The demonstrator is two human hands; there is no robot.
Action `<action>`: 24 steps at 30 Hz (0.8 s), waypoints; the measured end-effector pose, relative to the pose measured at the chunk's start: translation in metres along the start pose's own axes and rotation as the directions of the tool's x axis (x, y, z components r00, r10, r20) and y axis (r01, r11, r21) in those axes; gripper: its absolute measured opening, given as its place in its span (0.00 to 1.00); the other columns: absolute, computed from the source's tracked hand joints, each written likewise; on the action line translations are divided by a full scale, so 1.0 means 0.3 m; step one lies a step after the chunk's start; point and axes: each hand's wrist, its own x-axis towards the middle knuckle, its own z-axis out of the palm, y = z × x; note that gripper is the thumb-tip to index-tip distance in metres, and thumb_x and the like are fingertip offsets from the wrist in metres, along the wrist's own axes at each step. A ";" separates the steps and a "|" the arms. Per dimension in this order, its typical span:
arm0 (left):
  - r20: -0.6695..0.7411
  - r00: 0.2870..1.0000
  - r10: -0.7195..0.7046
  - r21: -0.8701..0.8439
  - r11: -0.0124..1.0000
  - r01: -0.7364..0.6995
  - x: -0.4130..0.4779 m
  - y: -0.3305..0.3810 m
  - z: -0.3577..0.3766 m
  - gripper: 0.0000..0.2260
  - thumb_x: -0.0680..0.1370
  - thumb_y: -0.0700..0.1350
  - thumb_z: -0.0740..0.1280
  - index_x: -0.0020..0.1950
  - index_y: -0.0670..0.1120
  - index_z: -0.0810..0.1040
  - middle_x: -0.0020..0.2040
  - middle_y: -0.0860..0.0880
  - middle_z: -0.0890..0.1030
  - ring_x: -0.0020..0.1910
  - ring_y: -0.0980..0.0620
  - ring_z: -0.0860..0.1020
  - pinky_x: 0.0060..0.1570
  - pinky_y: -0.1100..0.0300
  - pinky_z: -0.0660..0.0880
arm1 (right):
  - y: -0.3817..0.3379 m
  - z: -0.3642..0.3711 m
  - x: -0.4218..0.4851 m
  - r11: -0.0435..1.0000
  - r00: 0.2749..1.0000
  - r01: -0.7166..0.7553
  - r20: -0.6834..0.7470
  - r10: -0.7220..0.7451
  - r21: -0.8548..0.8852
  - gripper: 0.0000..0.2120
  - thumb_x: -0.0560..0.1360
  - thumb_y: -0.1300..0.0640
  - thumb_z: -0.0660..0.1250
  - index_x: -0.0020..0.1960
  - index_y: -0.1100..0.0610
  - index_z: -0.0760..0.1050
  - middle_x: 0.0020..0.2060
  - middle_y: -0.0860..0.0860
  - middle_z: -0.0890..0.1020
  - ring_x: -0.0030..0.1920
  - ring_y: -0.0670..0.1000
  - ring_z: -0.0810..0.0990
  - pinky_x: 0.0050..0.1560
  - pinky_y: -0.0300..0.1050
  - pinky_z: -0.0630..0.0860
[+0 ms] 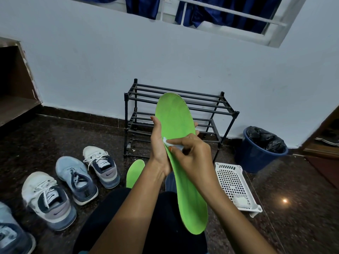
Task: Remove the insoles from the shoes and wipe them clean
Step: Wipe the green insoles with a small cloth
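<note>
While the shoes (76, 178) sit at lower left and a second green insole (134, 173) lies on the floor at centre, the left hand (157, 142) grips the raised insole (174, 116) and the right hand (192, 154) pinches a white wipe (167, 142) against it (mid-wipe, it seems); the other shoes' insoles probably remain to be done.

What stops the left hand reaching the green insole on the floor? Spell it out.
Probably yes, once freed: the left hand grips the raised green insole while the right hand presses a white wipe on it. The floor insole lies uncovered beside that forearm.
</note>
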 end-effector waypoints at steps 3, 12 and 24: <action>-0.010 1.000 0.013 0.000 1.000 -0.013 0.000 -0.001 0.005 0.39 0.75 0.70 0.45 0.60 0.39 0.77 0.54 0.40 0.82 0.51 0.45 0.82 0.48 0.56 0.80 | 0.004 0.002 -0.003 1.000 1.000 0.010 -0.003 -0.010 -0.010 0.09 0.69 0.69 0.69 0.47 0.60 0.82 0.32 0.46 0.71 0.37 0.36 0.72 0.37 0.26 0.65; -0.009 0.999 0.047 0.015 0.999 -0.047 0.000 -0.008 0.002 0.36 0.78 0.67 0.43 0.51 0.42 0.79 0.43 0.44 0.84 0.41 0.49 0.83 0.41 0.58 0.80 | 0.041 -0.008 0.051 0.999 0.996 -0.010 -0.091 0.006 -0.046 0.08 0.71 0.68 0.69 0.48 0.62 0.82 0.38 0.51 0.74 0.38 0.34 0.72 0.45 0.25 0.68; 0.044 0.998 0.039 -0.004 0.999 -0.039 0.004 -0.007 0.005 0.40 0.76 0.69 0.41 0.55 0.39 0.78 0.50 0.40 0.83 0.46 0.46 0.83 0.48 0.54 0.80 | 0.060 -0.012 0.042 0.996 0.992 0.017 -0.123 -0.027 -0.084 0.05 0.71 0.67 0.69 0.46 0.63 0.82 0.36 0.42 0.69 0.36 0.35 0.71 0.40 0.22 0.65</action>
